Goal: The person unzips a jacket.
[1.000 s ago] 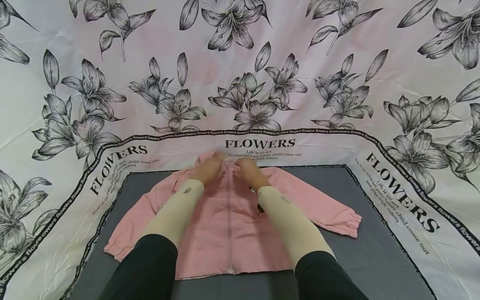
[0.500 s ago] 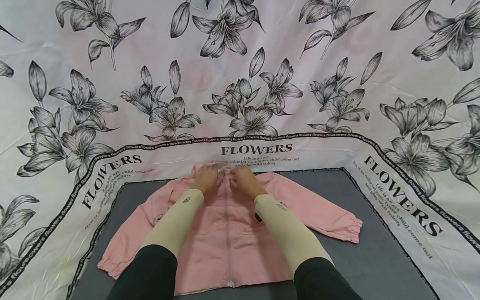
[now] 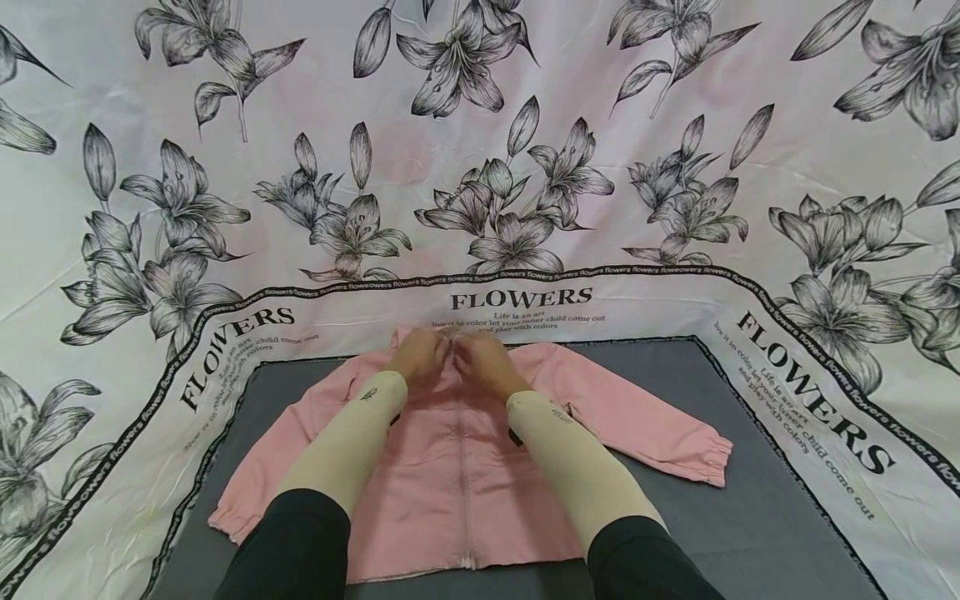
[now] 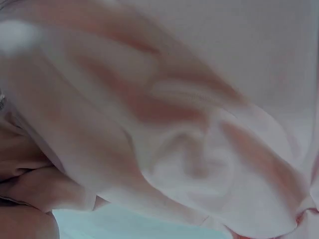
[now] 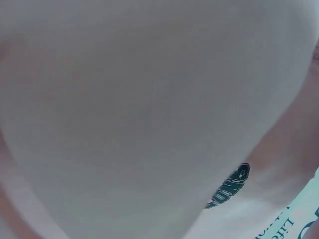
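A pink zip-up jacket (image 3: 420, 500) lies front up, its sleeves spread to both sides. Its zip (image 3: 462, 483) runs down the middle to the hem. At the collar, my left hand (image 3: 420, 357) pinches the fabric left of the zip top. Close beside it, my right hand (image 3: 486, 362) has its fingers curled on the collar at the right. The zip's top end is hidden between the fingertips. Pink cloth (image 4: 114, 159) fills most of the left wrist view, with fingers (image 4: 30, 219) at the lower left. Dark printed letters (image 5: 229, 186) show on the jacket in the right wrist view.
Under the jacket is a dark grey cloth (image 3: 750, 533) with a black edge. A white border printed "FLOWERS" (image 3: 521, 298) surrounds it. Behind rises a pale sheet (image 3: 637, 83) with black lily drawings. The right sleeve end (image 3: 708, 454) lies on the grey cloth.
My hands have drawn together at the collar, closing the gap where the zip top showed a second ago. The head view has shifted slightly; the jacket's body lies much the same.
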Demonstrator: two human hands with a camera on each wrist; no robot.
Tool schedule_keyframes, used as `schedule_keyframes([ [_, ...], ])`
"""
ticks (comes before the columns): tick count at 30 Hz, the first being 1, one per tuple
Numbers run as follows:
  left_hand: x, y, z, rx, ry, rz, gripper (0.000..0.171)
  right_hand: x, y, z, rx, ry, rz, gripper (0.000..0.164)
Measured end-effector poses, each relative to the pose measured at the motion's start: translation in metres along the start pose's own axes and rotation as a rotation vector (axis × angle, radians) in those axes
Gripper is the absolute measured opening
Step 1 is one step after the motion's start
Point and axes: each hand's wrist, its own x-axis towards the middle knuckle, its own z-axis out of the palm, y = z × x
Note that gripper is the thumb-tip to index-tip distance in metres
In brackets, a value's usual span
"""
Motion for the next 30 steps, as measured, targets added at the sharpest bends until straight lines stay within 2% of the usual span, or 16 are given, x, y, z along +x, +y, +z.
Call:
schedule_keyframes([
  [4,-0.003,0.005,-0.010,-0.069,-0.017,0.004,0.040,-0.001,-0.003,-0.002,-0.016,0.017,0.003,0.018],
  [9,-0.007,0.009,-0.023,-0.143,-0.099,-0.109,0.036,-0.001,-0.007,-0.007,-0.024,0.038,0.011,0.021],
  [12,-0.008,0.011,-0.030,-0.203,-0.112,-0.130,0.035,-0.001,-0.011,-0.013,-0.029,0.047,0.028,0.021],
  [18,-0.005,0.015,-0.042,-0.190,-0.066,-0.057,0.038,0.004,-0.020,-0.029,-0.005,0.122,0.015,0.021],
  [19,0.001,0.005,-0.036,-0.200,-0.047,-0.029,0.041,0.005,-0.021,-0.031,0.005,0.140,0.005,0.021],
  [23,0.006,0.003,-0.042,-0.227,0.001,0.004,0.044,0.009,-0.026,-0.036,0.039,0.207,-0.041,0.020],
  [24,0.010,-0.004,-0.038,-0.233,0.033,0.026,0.043,0.009,-0.027,-0.037,0.044,0.228,-0.057,0.019],
  [25,0.011,-0.005,-0.039,-0.244,0.044,0.031,0.042,0.009,-0.027,-0.037,0.048,0.247,-0.075,0.018],
  [26,0.007,0.005,-0.048,-0.241,0.043,0.008,0.039,0.009,-0.028,-0.037,0.048,0.262,-0.091,0.017],
  [28,0.008,0.005,-0.050,-0.250,0.064,0.003,0.035,0.009,-0.028,-0.036,0.045,0.289,-0.123,0.016],
  [29,0.012,-0.005,-0.044,-0.269,0.081,0.020,0.035,0.008,-0.028,-0.037,0.042,0.300,-0.132,0.015],
  [30,0.013,-0.005,-0.045,-0.267,0.091,0.014,0.034,0.007,-0.028,-0.037,0.041,0.306,-0.137,0.014],
])
